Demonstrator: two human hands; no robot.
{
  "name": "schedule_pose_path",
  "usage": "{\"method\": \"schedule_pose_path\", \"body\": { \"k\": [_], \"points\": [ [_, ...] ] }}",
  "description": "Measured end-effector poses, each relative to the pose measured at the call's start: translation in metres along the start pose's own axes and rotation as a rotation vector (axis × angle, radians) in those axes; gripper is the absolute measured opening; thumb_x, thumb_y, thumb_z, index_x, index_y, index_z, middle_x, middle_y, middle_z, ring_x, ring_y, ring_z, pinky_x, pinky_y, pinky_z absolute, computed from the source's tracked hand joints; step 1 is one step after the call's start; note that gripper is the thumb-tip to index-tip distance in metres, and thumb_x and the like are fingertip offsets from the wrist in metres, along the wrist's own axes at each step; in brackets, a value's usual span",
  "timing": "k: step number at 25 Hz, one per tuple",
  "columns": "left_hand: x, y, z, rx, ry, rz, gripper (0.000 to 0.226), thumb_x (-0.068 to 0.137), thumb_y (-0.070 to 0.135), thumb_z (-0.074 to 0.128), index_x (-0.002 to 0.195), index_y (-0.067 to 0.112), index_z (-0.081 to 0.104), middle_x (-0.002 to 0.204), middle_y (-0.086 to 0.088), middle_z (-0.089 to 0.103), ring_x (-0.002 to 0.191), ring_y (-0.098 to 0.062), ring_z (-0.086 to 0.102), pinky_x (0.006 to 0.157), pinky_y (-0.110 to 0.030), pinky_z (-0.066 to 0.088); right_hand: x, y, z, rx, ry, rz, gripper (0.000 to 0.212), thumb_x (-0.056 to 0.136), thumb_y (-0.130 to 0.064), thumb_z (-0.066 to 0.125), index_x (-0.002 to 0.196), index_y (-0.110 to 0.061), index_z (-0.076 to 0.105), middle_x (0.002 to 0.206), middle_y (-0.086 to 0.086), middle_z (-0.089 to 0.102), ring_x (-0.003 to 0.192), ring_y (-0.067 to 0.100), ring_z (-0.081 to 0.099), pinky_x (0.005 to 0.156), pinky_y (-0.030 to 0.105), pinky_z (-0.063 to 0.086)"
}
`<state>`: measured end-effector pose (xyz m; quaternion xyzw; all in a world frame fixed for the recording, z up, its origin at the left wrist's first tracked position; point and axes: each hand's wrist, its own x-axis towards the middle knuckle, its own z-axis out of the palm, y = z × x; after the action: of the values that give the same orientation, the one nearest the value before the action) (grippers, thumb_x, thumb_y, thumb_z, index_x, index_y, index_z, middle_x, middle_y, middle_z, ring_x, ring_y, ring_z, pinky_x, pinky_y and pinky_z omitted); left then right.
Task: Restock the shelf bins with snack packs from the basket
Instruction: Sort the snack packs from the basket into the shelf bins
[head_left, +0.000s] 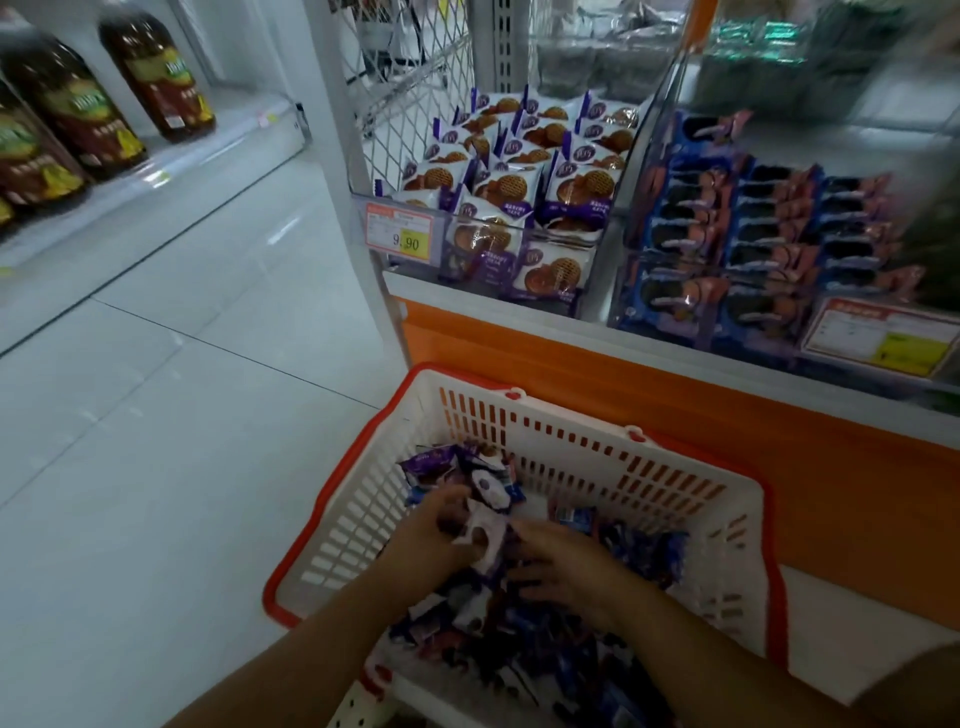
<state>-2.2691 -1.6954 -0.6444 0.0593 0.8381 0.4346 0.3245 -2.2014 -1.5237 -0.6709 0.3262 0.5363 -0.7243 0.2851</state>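
A white basket with an orange rim stands on the floor, holding several purple, blue and white snack packs. Both my hands are inside it. My left hand grips a bunch of white-and-purple packs lifted above the pile. My right hand lies on the pile beside it, fingers spread, touching the same bunch. Above, a clear shelf bin holds purple waffle-biscuit packs, and the bin to its right holds blue-and-orange cookie packs.
A price tag reading 9.90 hangs on the left bin's front. An orange shelf base runs behind the basket. Dark drink bottles stand on a white shelf at far left, with white tiled floor between.
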Motion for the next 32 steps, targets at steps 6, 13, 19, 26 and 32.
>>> {"method": "schedule_pose_path", "body": {
  "k": [6,13,19,26,32],
  "points": [
    [-0.018,0.032,0.010,-0.458,-0.116,-0.149,0.053,0.084,0.039,0.074,0.130,0.026,0.052,0.117,0.002,0.062,0.102,-0.016,0.065,0.078,-0.029,0.058,-0.030,-0.025,0.004,0.228,0.084,-0.312,0.020,0.086,-0.006,0.069,0.104,-0.015,0.068,0.097,0.001,0.076,0.087,0.018,0.073,0.071,0.030,0.058],
    [-0.025,0.061,0.006,-0.839,-0.210,-0.236,0.034,0.094,0.028,0.063,0.123,0.010,0.062,0.107,-0.013,0.073,0.098,-0.026,0.071,0.078,-0.034,0.059,-0.065,-0.040,-0.004,-0.117,0.232,-0.533,0.028,0.075,-0.005,0.078,0.097,-0.011,0.061,0.102,-0.001,0.069,0.092,0.012,0.067,0.075,0.024,0.055],
    [-0.027,0.067,0.002,-0.950,-0.140,-0.052,0.045,0.086,-0.011,0.061,0.125,0.012,0.057,0.111,-0.007,0.073,0.101,-0.025,0.070,0.081,-0.034,0.059,-0.079,-0.039,-0.013,0.176,0.114,-0.518,0.033,0.088,-0.008,0.066,0.118,-0.022,0.060,0.109,0.009,0.072,0.100,0.028,0.069,0.091,0.047,0.054],
    [-0.034,0.074,0.003,-0.851,-0.209,-0.012,0.026,0.091,0.009,0.063,0.116,0.009,0.067,0.112,-0.009,0.072,0.105,-0.021,0.069,0.086,-0.031,0.055,-0.083,-0.040,-0.006,0.099,0.221,-0.560,0.035,0.086,-0.002,0.067,0.117,-0.018,0.061,0.106,-0.002,0.074,0.096,0.015,0.070,0.081,0.033,0.055],
    [-0.041,0.090,0.004,-0.939,-0.150,0.054,0.029,0.092,0.003,0.059,0.119,0.010,0.064,0.113,-0.011,0.071,0.102,-0.023,0.069,0.079,-0.031,0.057,-0.094,-0.053,0.010,0.201,0.102,-0.562,0.034,0.084,-0.020,0.068,0.117,-0.012,0.064,0.113,0.008,0.070,0.105,0.024,0.067,0.096,0.044,0.052]
  ]
}}
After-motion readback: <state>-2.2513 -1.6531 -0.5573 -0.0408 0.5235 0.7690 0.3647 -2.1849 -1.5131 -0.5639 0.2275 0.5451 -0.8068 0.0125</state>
